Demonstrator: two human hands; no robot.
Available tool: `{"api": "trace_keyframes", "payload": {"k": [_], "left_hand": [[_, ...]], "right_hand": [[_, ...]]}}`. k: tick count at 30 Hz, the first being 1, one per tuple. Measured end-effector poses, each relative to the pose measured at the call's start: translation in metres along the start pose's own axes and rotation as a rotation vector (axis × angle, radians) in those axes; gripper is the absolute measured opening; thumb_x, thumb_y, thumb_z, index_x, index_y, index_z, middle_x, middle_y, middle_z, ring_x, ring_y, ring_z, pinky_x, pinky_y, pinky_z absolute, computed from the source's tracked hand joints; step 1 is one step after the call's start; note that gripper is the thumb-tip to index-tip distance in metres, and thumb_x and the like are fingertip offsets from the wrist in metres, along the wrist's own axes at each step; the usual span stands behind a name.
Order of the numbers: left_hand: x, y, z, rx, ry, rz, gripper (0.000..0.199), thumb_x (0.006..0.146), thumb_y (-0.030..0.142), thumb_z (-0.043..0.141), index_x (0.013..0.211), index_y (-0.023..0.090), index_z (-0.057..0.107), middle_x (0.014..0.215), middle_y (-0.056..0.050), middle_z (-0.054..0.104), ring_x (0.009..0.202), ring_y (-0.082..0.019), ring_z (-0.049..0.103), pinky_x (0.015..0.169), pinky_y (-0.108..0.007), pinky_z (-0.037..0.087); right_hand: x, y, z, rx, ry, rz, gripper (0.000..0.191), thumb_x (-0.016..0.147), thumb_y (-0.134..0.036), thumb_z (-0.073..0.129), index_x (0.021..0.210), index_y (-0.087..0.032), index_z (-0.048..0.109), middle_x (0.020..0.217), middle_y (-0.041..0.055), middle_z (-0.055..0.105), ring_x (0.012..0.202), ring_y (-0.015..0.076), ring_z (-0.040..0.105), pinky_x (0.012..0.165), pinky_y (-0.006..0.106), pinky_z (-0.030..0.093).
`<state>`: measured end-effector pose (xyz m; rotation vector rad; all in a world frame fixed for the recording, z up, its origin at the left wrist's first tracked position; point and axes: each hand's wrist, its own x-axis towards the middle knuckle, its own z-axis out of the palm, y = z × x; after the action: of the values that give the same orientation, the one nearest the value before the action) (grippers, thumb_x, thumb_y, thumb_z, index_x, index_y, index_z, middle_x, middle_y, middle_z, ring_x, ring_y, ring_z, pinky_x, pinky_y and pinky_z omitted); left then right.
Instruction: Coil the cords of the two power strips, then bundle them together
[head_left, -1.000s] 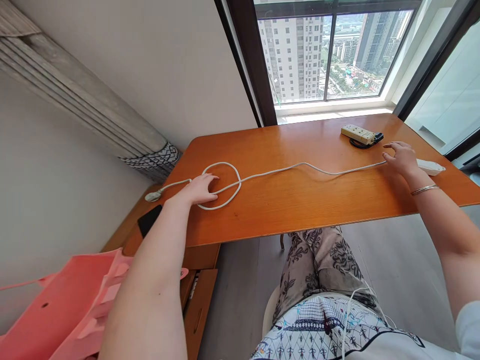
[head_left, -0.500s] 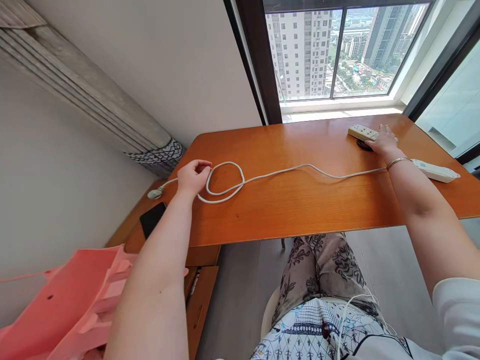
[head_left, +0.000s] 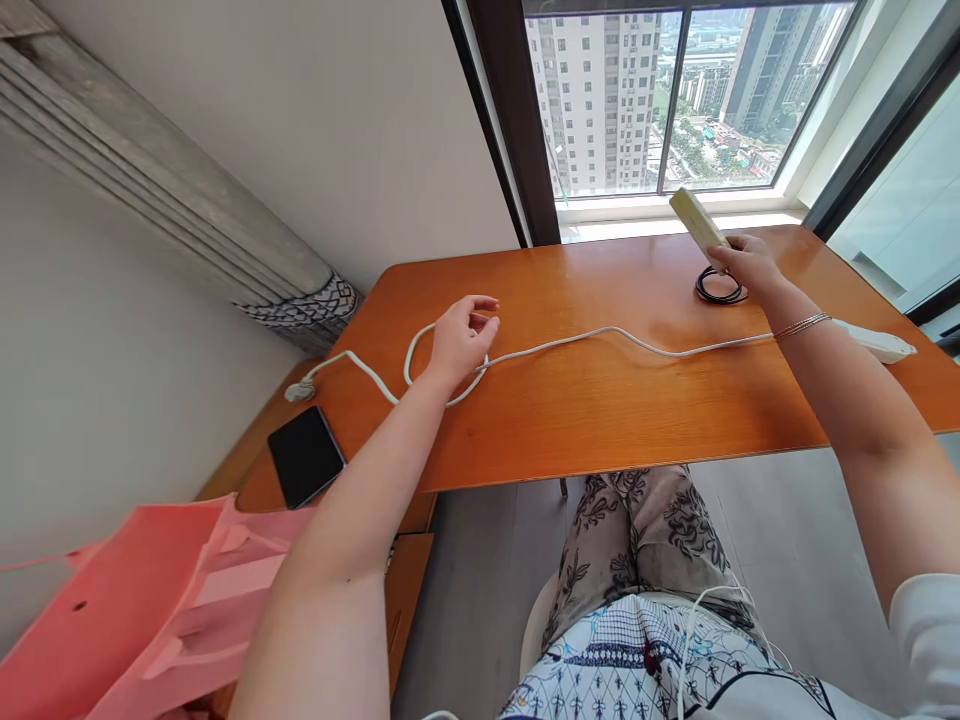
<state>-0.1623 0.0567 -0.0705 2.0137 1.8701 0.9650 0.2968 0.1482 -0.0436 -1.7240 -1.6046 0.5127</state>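
My right hand (head_left: 746, 264) grips one end of a cream power strip (head_left: 697, 220), tilted up off the desk at its far right. Its black cord (head_left: 718, 287) lies coiled on the wood just below. My left hand (head_left: 463, 340) hovers over a loop of white cable (head_left: 562, 345), fingers apart and slightly curled, with nothing in them. That cable runs from a white plug (head_left: 300, 391) at the left edge towards a white power strip (head_left: 876, 342), partly hidden behind my right forearm.
The orange-brown wooden desk (head_left: 525, 430) stands against the window (head_left: 690, 100). A black tablet (head_left: 306, 457) lies at the left, beside a pink plastic container (head_left: 142, 590). A gathered curtain (head_left: 225, 240) hangs at the left wall.
My right hand has taken hold of the cream power strip and raised one end, uncovering the black cord. My left hand has moved right, away from the cable's left part.
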Motion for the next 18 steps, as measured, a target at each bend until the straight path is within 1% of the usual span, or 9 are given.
{"api": "trace_keyframes", "payload": {"k": [2,4,6,8,10,12,14,16,18], "left_hand": [[-0.001,0.019,0.015,-0.092,-0.066,0.079,0.042,0.088,0.036,0.053,0.127,0.02,0.057,0.134,-0.011,0.066,0.107,-0.021,0.069,0.092,-0.036,0.056],[-0.003,0.038,0.032,-0.168,-0.141,0.179,0.052,0.087,0.041,0.06,0.135,0.021,0.052,0.142,-0.013,0.06,0.117,-0.024,0.067,0.098,-0.039,0.055],[-0.005,0.054,0.052,-0.208,-0.195,0.256,0.07,0.084,0.049,0.067,0.144,0.022,0.045,0.152,-0.016,0.051,0.132,-0.029,0.058,0.107,-0.045,0.05],[-0.005,0.066,0.072,-0.252,-0.219,0.294,0.093,0.078,0.057,0.074,0.154,0.022,0.034,0.16,-0.019,0.041,0.143,-0.034,0.048,0.116,-0.051,0.042],[-0.004,0.077,0.091,-0.287,-0.232,0.302,0.11,0.072,0.066,0.077,0.159,0.021,0.026,0.164,-0.022,0.033,0.151,-0.037,0.037,0.122,-0.054,0.033],[-0.002,0.087,0.107,-0.317,-0.221,0.306,0.122,0.066,0.071,0.079,0.161,0.019,0.023,0.167,-0.023,0.027,0.155,-0.039,0.027,0.125,-0.054,0.027],[0.0,0.099,0.121,-0.349,-0.206,0.349,0.126,0.064,0.071,0.082,0.161,0.017,0.024,0.168,-0.024,0.025,0.157,-0.04,0.023,0.127,-0.052,0.023],[0.0,0.113,0.132,-0.358,-0.238,0.448,0.12,0.064,0.065,0.084,0.16,0.017,0.03,0.169,-0.024,0.023,0.158,-0.04,0.02,0.128,-0.053,0.022],[-0.003,0.128,0.142,-0.358,-0.332,0.568,0.103,0.068,0.056,0.084,0.154,0.019,0.043,0.169,-0.022,0.025,0.157,-0.04,0.023,0.127,-0.054,0.024]], "right_hand": [[-0.015,-0.034,-0.002,0.301,-0.017,-0.083,0.025,0.09,-0.038,0.061,0.103,-0.017,0.065,0.093,0.0051,0.066,0.091,0.0187,0.064,0.085,0.034,0.054],[-0.034,-0.072,-0.004,0.53,-0.059,-0.211,0.018,0.094,-0.035,0.056,0.096,-0.018,0.063,0.086,0.0026,0.062,0.088,0.0145,0.062,0.084,0.031,0.052],[-0.056,-0.109,-0.008,0.682,-0.089,-0.311,0.026,0.097,-0.046,0.051,0.093,-0.022,0.06,0.089,0.0042,0.064,0.098,0.0173,0.063,0.083,0.032,0.052],[-0.082,-0.144,-0.015,0.792,-0.084,-0.377,0.036,0.086,-0.065,0.06,0.093,-0.029,0.057,0.095,0.0052,0.068,0.113,0.0258,0.063,0.078,0.035,0.057],[-0.107,-0.171,-0.024,0.885,-0.104,-0.392,0.041,0.08,-0.07,0.063,0.096,-0.033,0.056,0.107,0.004,0.069,0.128,0.0265,0.059,0.083,0.036,0.059],[-0.13,-0.192,-0.032,1.057,-0.124,-0.4,0.037,0.082,-0.063,0.062,0.102,-0.032,0.056,0.126,0.0017,0.065,0.137,0.0227,0.053,0.095,0.034,0.058],[-0.147,-0.204,-0.038,1.142,-0.122,-0.401,0.032,0.087,-0.056,0.057,0.105,-0.03,0.055,0.139,-0.0003,0.059,0.143,0.0199,0.049,0.104,0.032,0.055],[-0.157,-0.211,-0.041,1.146,-0.111,-0.381,0.026,0.091,-0.054,0.053,0.102,-0.031,0.053,0.143,-0.0031,0.058,0.147,0.0186,0.045,0.108,0.033,0.054],[-0.163,-0.213,-0.04,1.152,-0.112,-0.341,0.021,0.095,-0.053,0.048,0.098,-0.032,0.054,0.14,-0.0056,0.061,0.147,0.0171,0.045,0.109,0.033,0.054]]}}
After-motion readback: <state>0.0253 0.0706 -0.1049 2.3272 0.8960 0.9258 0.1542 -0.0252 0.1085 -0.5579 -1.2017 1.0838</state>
